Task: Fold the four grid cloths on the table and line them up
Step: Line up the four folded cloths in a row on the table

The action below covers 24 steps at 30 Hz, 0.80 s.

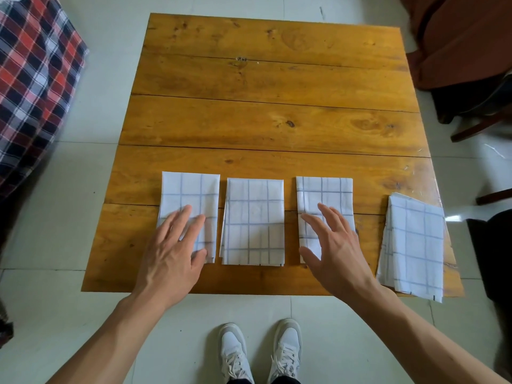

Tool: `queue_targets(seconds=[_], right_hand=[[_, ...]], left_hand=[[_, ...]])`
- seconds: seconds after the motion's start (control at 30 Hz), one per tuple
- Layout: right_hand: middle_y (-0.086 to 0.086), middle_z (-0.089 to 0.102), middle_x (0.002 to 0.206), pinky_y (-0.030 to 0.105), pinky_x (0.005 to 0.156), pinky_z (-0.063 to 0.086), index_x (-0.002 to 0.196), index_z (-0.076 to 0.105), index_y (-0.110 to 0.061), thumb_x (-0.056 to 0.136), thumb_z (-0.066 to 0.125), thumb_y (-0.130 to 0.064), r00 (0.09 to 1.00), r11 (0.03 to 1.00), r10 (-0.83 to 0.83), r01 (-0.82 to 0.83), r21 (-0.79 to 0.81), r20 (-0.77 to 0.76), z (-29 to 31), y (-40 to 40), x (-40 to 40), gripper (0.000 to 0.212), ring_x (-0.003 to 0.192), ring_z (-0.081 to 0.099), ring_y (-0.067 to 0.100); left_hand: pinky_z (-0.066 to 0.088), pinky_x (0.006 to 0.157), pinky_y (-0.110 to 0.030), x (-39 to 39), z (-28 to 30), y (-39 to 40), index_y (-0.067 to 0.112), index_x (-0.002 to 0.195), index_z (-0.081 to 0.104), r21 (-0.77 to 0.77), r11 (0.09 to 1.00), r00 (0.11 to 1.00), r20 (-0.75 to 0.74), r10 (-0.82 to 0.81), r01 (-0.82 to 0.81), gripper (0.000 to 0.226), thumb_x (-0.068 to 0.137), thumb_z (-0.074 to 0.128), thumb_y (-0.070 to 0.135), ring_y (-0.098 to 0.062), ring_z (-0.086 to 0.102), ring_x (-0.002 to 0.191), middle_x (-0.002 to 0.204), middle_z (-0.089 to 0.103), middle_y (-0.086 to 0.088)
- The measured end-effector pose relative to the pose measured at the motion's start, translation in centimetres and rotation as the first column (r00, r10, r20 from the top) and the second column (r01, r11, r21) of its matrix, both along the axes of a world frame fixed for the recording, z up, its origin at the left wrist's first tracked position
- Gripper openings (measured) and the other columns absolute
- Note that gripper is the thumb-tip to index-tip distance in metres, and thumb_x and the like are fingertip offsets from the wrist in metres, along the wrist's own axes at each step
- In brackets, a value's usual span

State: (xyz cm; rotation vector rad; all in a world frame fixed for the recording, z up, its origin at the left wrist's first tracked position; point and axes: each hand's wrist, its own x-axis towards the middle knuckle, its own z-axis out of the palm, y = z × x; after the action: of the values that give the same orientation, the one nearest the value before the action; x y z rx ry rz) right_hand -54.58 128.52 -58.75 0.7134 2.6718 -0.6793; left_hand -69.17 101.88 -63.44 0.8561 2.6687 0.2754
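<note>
- All four cloths lie folded on the table [277, 120], in a row along its near edge.
- Cloth one [194, 195], cloth two [253, 220] and cloth three [329, 194] sit upright, close side by side with narrow gaps, their far edges roughly level.
- Cloth four [412, 245] lies well apart at the right edge, tilted, nearer than the others, and its near corner seems to overhang the table.
- The folding looks done; what is left, I judge, is to bring cloth four in beside cloth three and square it up.
- Left hand [171, 250] lies flat on cloth one, fingers straight and spread, gripping nothing.
- Right hand [332, 245] is over cloth three with fingers spread and slightly bent, holding nothing; whether it touches or just hovers is hard to tell from this angle.
- No containers are in view; the cloths rest straight on the wood.
</note>
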Motion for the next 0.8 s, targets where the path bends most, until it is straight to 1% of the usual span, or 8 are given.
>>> queue_targets(seconds=[0.13,0.2,0.27,0.33,0.4,0.47,0.53,0.8], right_hand=[[0.000,0.004,0.164,0.046,0.120,0.013,0.152,0.022,-0.035,0.092,0.061,-0.043,0.998,0.999,0.019,-0.020,0.029,0.057,-0.7,0.5,0.7,0.072,0.151,-0.002,0.024],[0.001,0.004,0.164,0.046,0.120,0.012,0.152,0.022,-0.035,0.091,0.062,-0.043,0.997,0.999,0.031,-0.033,0.031,0.075,-1.0,0.5,0.9,0.073,0.151,-0.002,0.025],[0.001,0.006,0.164,0.046,0.121,0.013,0.152,0.023,-0.036,0.090,0.064,-0.042,0.996,0.999,0.033,-0.035,0.026,0.080,-1.2,0.4,0.9,0.074,0.151,-0.001,0.025],[0.000,0.006,0.164,0.045,0.120,0.013,0.151,0.024,-0.036,0.089,0.065,-0.040,0.997,1.000,0.020,-0.022,0.018,0.079,-1.3,0.3,0.9,0.075,0.151,0.000,0.025],[0.000,0.006,0.163,0.045,0.120,0.014,0.151,0.024,-0.036,0.089,0.066,-0.039,0.998,1.000,0.007,-0.009,0.014,0.070,-1.4,0.2,0.9,0.074,0.150,0.000,0.025],[-0.001,0.006,0.163,0.045,0.120,0.014,0.150,0.024,-0.036,0.089,0.065,-0.038,0.998,1.000,0.003,-0.004,0.016,0.067,-1.5,0.2,0.9,0.074,0.150,-0.001,0.025],[-0.001,0.005,0.163,0.045,0.120,0.014,0.151,0.022,-0.036,0.090,0.065,-0.039,0.998,1.000,0.005,-0.006,0.015,0.068,-1.5,0.2,0.9,0.074,0.150,-0.002,0.024],[0.001,0.006,0.164,0.045,0.120,0.014,0.150,0.024,-0.035,0.090,0.065,-0.038,0.999,1.000,0.006,-0.007,0.019,0.048,-1.8,0.6,1.1,0.073,0.150,-0.001,0.024]], left_hand=[[0.039,0.112,-0.050,0.4,0.7,0.9,0.020,0.147,0.043,0.046,0.998,0.999,-0.016,0.045,-0.045,0.062,0.090,0.065,0.031,-0.026,0.024,0.147,0.160,0.030,-0.006],[0.040,0.111,-0.049,1.0,1.4,2.1,0.021,0.146,0.044,0.077,0.997,0.998,-0.052,0.027,-0.023,0.062,0.090,0.065,0.037,-0.027,0.030,0.145,0.158,0.034,-0.006],[0.037,0.112,-0.045,2.1,2.0,3.6,0.024,0.147,0.044,0.074,0.995,0.995,-0.083,-0.054,0.060,0.066,0.087,0.066,0.044,-0.026,0.032,0.144,0.157,0.035,-0.005],[0.036,0.114,-0.044,3.2,2.2,5.2,0.025,0.146,0.045,0.053,0.985,0.983,-0.092,-0.158,0.164,0.071,0.083,0.069,0.049,-0.026,0.033,0.144,0.157,0.036,-0.005],[0.039,0.112,-0.046,4.0,1.9,6.3,0.025,0.144,0.048,0.019,0.971,0.968,-0.092,-0.234,0.236,0.072,0.080,0.073,0.047,-0.028,0.037,0.142,0.156,0.038,-0.007],[0.040,0.109,-0.044,4.3,1.6,7.1,0.025,0.141,0.050,-0.002,0.966,0.963,-0.081,-0.259,0.259,0.071,0.078,0.077,0.040,-0.027,0.040,0.140,0.155,0.040,-0.007],[0.038,0.110,-0.043,4.2,1.3,7.3,0.025,0.142,0.049,-0.010,0.968,0.965,-0.073,-0.252,0.252,0.069,0.079,0.076,0.036,-0.027,0.040,0.140,0.155,0.040,-0.006],[0.026,0.118,-0.046,3.4,1.3,8.0,0.028,0.146,0.043,-0.021,0.960,0.957,-0.073,-0.279,0.279,0.063,0.089,0.065,0.038,-0.023,0.030,0.146,0.160,0.031,-0.002]])
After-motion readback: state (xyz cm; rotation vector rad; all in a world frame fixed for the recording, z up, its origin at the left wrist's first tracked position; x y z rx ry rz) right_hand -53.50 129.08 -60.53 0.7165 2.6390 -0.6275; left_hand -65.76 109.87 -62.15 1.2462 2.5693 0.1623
